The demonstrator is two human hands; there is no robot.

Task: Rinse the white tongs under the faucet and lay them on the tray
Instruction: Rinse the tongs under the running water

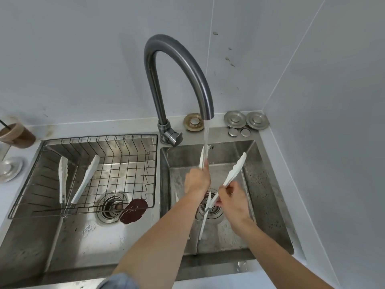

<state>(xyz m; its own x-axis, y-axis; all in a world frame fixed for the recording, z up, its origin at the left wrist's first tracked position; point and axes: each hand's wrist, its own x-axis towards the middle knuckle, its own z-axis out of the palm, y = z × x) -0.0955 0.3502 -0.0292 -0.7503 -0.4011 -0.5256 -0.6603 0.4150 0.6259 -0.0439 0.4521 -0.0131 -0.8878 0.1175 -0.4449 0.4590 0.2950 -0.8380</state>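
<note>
Water runs from the curved steel faucet (183,69) into the right sink basin (268,197). White tongs (233,174) are spread open over that basin. My left hand (196,180) grips one arm of the tongs, whose tip reaches up into the stream. My right hand (233,197) pinches the other arm, which points up and right. A second pair of white tongs (83,180) lies in the wire rack tray (133,142) over the left basin.
More white utensils lie on the right basin's floor near the drain (214,211). A dark red disc (133,210) sits in the left basin. Metal drain stoppers (245,119) stand behind the sink, and a coffee cup (16,134) at far left.
</note>
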